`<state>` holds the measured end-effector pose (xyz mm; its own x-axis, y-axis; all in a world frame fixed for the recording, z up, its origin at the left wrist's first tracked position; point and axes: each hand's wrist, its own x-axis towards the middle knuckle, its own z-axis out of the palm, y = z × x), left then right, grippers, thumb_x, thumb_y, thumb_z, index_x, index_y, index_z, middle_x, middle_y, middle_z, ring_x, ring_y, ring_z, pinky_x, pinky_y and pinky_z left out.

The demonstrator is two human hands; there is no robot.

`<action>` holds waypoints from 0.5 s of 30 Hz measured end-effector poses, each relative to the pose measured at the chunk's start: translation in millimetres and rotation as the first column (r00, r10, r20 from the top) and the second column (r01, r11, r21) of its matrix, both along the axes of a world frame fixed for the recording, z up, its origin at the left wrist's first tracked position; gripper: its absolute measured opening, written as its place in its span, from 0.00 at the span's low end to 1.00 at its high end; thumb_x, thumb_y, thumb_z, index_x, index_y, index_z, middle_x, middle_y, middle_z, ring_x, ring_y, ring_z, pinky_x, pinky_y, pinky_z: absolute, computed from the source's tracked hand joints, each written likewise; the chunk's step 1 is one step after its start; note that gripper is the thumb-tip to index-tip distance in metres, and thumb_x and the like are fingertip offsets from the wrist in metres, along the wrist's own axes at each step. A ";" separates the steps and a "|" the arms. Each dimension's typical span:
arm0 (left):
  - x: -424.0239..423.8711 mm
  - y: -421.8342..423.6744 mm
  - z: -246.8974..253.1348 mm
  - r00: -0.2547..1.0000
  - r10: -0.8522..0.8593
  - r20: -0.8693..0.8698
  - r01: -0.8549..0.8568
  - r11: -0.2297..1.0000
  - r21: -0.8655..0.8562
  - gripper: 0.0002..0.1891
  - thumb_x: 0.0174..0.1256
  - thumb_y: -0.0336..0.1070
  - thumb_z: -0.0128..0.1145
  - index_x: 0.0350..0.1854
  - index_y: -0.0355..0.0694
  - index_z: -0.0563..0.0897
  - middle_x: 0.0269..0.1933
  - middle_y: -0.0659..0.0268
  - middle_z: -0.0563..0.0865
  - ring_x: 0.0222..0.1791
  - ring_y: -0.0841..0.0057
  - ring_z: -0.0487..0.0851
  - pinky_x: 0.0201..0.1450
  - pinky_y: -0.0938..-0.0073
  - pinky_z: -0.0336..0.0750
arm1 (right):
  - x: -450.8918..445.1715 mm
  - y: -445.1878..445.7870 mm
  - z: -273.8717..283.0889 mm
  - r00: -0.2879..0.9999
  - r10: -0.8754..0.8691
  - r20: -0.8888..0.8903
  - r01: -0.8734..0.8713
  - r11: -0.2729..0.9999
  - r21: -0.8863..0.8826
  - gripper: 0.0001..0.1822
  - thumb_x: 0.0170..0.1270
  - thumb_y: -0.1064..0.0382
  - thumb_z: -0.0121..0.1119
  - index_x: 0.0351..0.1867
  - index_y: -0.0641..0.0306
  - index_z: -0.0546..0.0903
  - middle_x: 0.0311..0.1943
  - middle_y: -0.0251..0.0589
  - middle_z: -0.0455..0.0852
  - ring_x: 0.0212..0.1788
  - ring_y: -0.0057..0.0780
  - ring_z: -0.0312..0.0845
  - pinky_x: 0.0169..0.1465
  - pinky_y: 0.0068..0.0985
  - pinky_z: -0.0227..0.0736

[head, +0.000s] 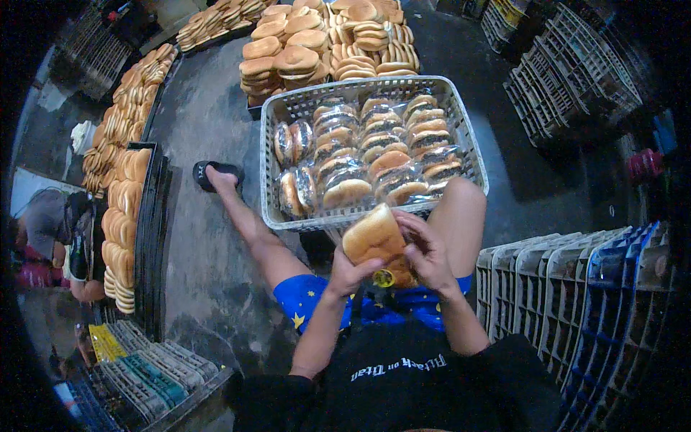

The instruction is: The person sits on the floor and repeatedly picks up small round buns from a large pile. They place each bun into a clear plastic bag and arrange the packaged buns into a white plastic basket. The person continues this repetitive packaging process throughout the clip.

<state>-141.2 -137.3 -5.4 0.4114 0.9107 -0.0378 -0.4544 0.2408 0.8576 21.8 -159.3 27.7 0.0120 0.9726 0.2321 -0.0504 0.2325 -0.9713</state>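
Note:
Between my hands, above my lap, is a golden-brown bread bun in a clear wrapper with a round yellow mark. My left hand grips its lower left side, the thumb across the front. On the right side, my right hand has its fingers curled at the bun's edge. Just beyond them, a white plastic basket stands in front of my knees, holding rows of filled buns in clear bags with a dark filling. The underside of the held bun is hidden.
Unwrapped buns are piled behind the basket and along the left, some on stacked black trays. Plastic crates stand close at my right, with more crates farther back and at lower left. Another person is at the far left.

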 end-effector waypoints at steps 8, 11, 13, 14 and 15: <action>-12.1 -6.3 -3.5 0.994 -0.078 0.076 0.075 0.996 0.046 0.43 0.45 0.36 0.65 0.64 0.36 0.54 0.65 0.55 0.58 0.64 0.66 0.59 0.64 0.68 0.55 | 23.2 -13.2 3.2 0.976 -0.097 -0.195 0.047 0.968 -0.245 0.10 0.64 0.61 0.49 0.28 0.64 0.72 0.24 0.30 0.72 0.25 0.21 0.66 0.31 0.22 0.64; -14.2 7.9 11.7 0.940 -0.250 0.230 0.268 0.962 -0.050 0.45 0.44 0.44 0.64 0.64 0.36 0.54 0.62 0.56 0.63 0.62 0.66 0.62 0.62 0.65 0.57 | 9.4 -9.5 6.7 0.848 0.253 -0.466 -0.325 0.943 -0.079 0.12 0.64 0.58 0.48 0.28 0.64 0.72 0.25 0.30 0.72 0.24 0.18 0.64 0.30 0.21 0.64; -24.7 8.5 18.7 0.910 -0.349 0.225 0.367 0.929 -0.044 0.28 0.48 0.38 0.62 0.53 0.34 0.69 0.57 0.56 0.68 0.57 0.69 0.67 0.59 0.66 0.60 | -2.6 -5.6 13.5 0.700 0.137 -0.701 -0.487 0.809 -0.328 0.13 0.64 0.57 0.47 0.32 0.66 0.74 0.29 0.34 0.76 0.28 0.20 0.69 0.36 0.20 0.68; -25.1 6.0 13.5 0.934 -0.330 0.141 0.328 0.944 0.032 0.23 0.50 0.37 0.61 0.49 0.34 0.73 0.56 0.56 0.69 0.57 0.70 0.67 0.58 0.67 0.61 | -4.6 -6.4 23.9 0.719 0.052 -0.693 -0.537 0.674 -0.506 0.13 0.64 0.58 0.48 0.33 0.67 0.74 0.31 0.35 0.77 0.29 0.22 0.71 0.38 0.20 0.68; -24.7 2.8 10.9 0.954 -0.294 0.059 0.286 0.952 0.112 0.18 0.51 0.35 0.60 0.44 0.33 0.76 0.55 0.56 0.70 0.56 0.71 0.68 0.58 0.68 0.61 | -9.9 -5.7 32.5 0.746 -0.020 -0.665 -0.570 0.498 -0.654 0.13 0.63 0.58 0.48 0.34 0.68 0.74 0.32 0.36 0.78 0.30 0.23 0.72 0.39 0.21 0.69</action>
<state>-165.9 -134.5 5.4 0.6565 0.7491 0.0888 -0.4410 0.2857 0.8508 11.8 -165.0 60.3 -0.4655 0.6850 -0.5605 -0.5039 -0.7257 -0.4684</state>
